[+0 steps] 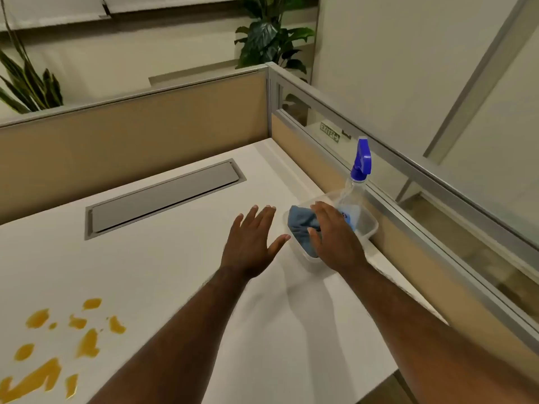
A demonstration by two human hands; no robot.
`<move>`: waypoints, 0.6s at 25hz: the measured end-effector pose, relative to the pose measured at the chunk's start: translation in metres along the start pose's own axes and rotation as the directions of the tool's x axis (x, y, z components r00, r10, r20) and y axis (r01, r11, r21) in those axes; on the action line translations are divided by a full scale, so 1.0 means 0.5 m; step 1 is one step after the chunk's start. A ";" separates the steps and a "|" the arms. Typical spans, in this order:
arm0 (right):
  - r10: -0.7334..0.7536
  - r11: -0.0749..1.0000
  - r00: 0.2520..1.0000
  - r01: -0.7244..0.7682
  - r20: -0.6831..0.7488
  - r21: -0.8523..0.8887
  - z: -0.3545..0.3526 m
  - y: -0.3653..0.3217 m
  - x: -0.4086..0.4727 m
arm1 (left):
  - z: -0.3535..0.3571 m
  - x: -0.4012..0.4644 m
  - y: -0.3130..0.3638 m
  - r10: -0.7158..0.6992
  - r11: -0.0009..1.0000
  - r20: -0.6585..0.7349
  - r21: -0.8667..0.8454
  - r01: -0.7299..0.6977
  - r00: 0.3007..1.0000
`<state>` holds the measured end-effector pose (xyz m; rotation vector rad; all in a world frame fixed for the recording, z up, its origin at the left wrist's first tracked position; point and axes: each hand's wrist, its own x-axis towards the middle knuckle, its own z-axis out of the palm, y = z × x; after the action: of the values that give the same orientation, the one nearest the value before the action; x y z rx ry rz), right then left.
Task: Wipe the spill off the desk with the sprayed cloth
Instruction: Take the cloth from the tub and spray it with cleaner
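An orange spill (49,345) lies in several blotches on the white desk (163,275) at the near left. A blue cloth (300,225) is bunched in a clear plastic tub (369,228) at the desk's right edge. A clear spray bottle (354,185) with a blue trigger head stands in the same tub. My right hand (335,240) rests over the cloth with fingers spread across it; whether it grips the cloth is hidden. My left hand (250,243) hovers flat just left of the tub, fingers apart, holding nothing.
A grey cable-tray lid (166,196) is set into the desk at the back. Tan partition panels (140,132) with metal rails wall the desk at the back and right. Potted plants (271,36) stand behind the partition.
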<state>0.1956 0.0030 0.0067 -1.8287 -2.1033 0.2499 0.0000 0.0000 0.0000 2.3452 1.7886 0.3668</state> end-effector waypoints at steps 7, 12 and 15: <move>0.061 0.998 0.933 -0.061 0.355 -0.013 0.055 0.075 0.093 | 0.055 0.107 0.056 0.018 0.999 -0.029 -0.027 -0.019 0.999; -0.054 0.996 0.942 0.028 0.332 0.080 0.079 0.095 0.113 | 0.078 0.153 0.079 -0.003 0.999 0.057 0.035 0.001 0.998; -0.023 0.999 0.932 0.036 0.362 -0.031 0.100 0.094 0.128 | 0.087 0.167 0.090 -0.068 0.997 0.048 0.043 0.066 0.997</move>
<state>0.2133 0.0776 -0.0471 -1.8866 -2.3888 0.5855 0.0754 0.0692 -0.0212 2.2934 1.8637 0.2629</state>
